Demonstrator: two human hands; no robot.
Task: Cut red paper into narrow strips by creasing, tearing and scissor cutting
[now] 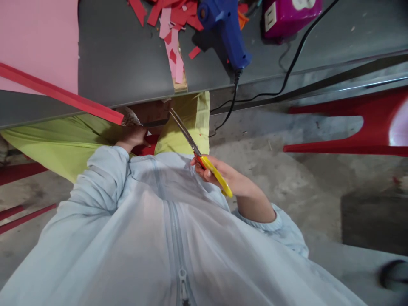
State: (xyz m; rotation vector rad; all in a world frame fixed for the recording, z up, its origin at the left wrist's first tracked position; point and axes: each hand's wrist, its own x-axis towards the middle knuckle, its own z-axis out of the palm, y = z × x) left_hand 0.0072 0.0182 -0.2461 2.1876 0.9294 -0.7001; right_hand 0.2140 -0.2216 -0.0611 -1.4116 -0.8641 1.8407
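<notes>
My right hand (212,172) is closed around scissors (204,159) with yellow and red handles. Their blades look nearly together and point up and left, toward the table edge. Low beside my lap is my left hand (135,138), at a red surface (145,149) between my legs that looks like a stool seat. Its fingers are partly hidden, so their grip is unclear. Just above that hand, a long folded red strip (63,95) sticks out over the table edge, with a blurry whitish-brown piece (130,117) at its end.
On the grey table (117,55) lie a large pink sheet (38,42), red and pink paper scraps (174,46), a blue glue gun (229,34) and a purple power socket block (290,19). A black cord (296,55) hangs past the edge. A red stool (350,123) is at right.
</notes>
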